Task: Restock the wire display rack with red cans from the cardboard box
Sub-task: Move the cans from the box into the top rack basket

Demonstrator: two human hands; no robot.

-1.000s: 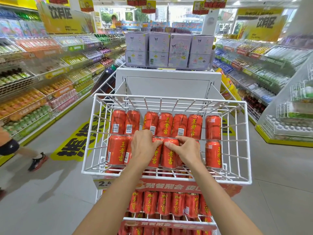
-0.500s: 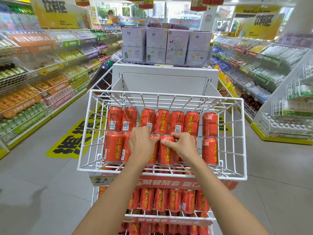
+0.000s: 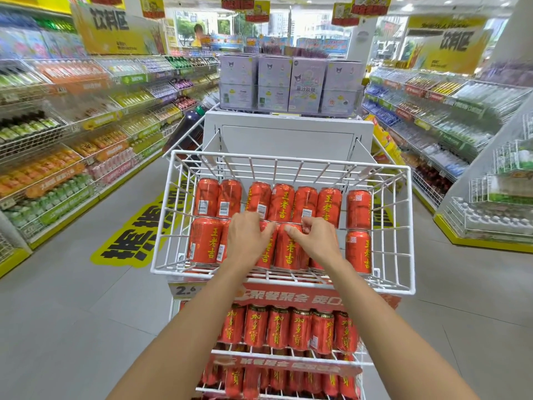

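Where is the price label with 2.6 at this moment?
Head view: the price label hangs under the top wire basket's front left corner, left of the red banner.

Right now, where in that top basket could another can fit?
A bare strip lies between the rightmost red cans and the wire basket's right wall; a thinner one runs along its left wall. The middle is packed, under the left hand and right hand.

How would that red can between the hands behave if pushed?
The can looks rigid, smooth metal, so probably stiff but slippery; the right hand pinches its upper end. It seems to lie on its side, so alone it might roll, though neighbours flank it. If full, likely heavy for its size.
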